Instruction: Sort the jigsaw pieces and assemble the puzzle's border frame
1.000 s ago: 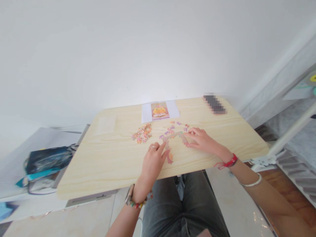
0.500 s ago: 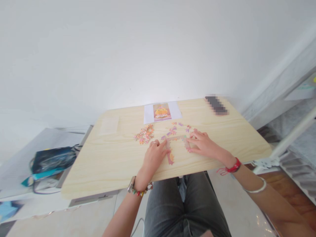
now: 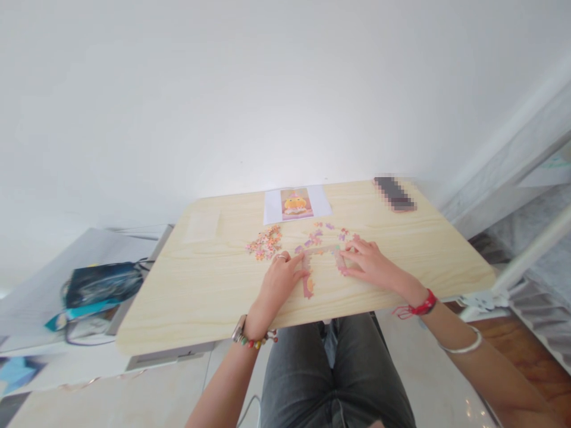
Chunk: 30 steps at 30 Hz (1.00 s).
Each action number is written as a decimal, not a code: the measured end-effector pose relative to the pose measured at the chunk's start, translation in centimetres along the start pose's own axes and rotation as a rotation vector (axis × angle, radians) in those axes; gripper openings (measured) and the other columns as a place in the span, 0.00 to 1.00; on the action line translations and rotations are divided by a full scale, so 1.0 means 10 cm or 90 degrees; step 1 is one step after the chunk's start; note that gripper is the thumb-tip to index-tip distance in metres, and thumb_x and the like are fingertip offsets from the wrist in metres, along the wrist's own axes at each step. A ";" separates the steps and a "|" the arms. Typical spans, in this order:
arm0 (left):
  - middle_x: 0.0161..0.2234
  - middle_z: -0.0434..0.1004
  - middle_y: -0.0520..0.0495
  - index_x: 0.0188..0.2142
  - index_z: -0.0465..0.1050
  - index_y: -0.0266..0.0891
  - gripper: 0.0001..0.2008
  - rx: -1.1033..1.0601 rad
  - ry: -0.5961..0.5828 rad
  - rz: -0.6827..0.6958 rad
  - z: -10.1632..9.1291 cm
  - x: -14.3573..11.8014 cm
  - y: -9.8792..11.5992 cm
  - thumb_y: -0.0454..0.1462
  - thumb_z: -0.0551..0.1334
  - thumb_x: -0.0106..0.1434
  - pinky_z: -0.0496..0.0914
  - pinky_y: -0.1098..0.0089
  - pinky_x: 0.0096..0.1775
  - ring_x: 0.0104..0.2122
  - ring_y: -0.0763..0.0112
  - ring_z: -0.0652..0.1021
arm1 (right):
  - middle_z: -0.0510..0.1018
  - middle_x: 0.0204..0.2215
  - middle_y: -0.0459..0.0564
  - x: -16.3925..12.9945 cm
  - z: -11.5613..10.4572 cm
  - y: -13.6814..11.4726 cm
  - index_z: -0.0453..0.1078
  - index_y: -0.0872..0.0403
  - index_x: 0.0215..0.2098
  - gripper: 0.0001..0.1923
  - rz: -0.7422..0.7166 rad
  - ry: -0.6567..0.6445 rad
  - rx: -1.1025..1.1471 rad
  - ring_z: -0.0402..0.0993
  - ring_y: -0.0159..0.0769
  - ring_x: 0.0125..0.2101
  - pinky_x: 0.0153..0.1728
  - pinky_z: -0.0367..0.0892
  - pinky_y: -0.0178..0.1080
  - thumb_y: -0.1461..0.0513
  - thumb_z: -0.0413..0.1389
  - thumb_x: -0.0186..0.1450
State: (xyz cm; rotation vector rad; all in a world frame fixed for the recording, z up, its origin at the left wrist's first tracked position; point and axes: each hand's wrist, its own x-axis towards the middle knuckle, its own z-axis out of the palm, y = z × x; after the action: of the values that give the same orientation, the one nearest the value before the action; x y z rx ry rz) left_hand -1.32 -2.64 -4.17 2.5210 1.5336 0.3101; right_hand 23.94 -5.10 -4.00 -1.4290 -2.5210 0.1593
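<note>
A partly joined jigsaw puzzle (image 3: 324,250) lies flat on the table, shaped like an arch with a top strip and two sides. My left hand (image 3: 281,277) rests at its left side, thumb and forefinger pressed to the pieces there. On the opposite side, my right hand (image 3: 368,264) has its fingertips against the right strip. Both hands hold the puzzle from its edges, and their fingers cover part of it. Several loose pieces (image 3: 316,238) lie just beyond the top strip. A heap of mixed pieces (image 3: 266,241) sits beyond my left hand.
A paper with a printed yellow character picture (image 3: 297,204) lies near the wall. At the back right is a blurred-out dark phone-like object (image 3: 395,193). A pale translucent sheet (image 3: 202,226) rests at the back left. A dark bag (image 3: 104,288) sits left of the table (image 3: 178,297).
The whole view has shifted slightly, so everything sits a little further right. Both hands stay at the sides of the puzzle, with no clear movement of the pieces.
</note>
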 end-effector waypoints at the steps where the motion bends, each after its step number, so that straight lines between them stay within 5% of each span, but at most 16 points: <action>1: 0.33 0.68 0.46 0.50 0.68 0.40 0.18 -0.001 0.003 0.002 0.01 0.00 0.00 0.39 0.60 0.59 0.68 0.66 0.41 0.34 0.67 0.71 | 0.68 0.45 0.56 0.00 0.00 0.00 0.67 0.52 0.50 0.19 -0.002 0.001 0.002 0.56 0.49 0.53 0.47 0.57 0.49 0.55 0.53 0.62; 15: 0.32 0.67 0.45 0.47 0.68 0.36 0.15 -0.034 0.142 -0.029 0.07 -0.25 -0.10 0.34 0.57 0.60 0.69 0.63 0.40 0.35 0.63 0.71 | 0.69 0.38 0.52 0.15 -0.14 0.50 0.73 0.50 0.41 0.12 0.125 0.046 -0.014 0.64 0.40 0.40 0.41 0.58 0.42 0.60 0.49 0.64; 30: 0.31 0.68 0.45 0.47 0.68 0.35 0.14 -0.034 0.129 -0.053 0.12 -0.42 -0.11 0.34 0.54 0.61 0.69 0.63 0.39 0.34 0.64 0.72 | 0.69 0.38 0.52 1.05 -0.08 0.14 0.72 0.54 0.40 0.10 0.001 -0.046 -0.021 0.65 0.37 0.40 0.40 0.58 0.37 0.61 0.52 0.63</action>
State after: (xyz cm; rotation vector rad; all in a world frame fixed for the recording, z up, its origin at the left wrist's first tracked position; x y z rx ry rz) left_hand -3.82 -5.91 -6.01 2.4392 1.6721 0.6027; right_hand 20.14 4.61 -1.97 -1.4635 -2.5924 0.1727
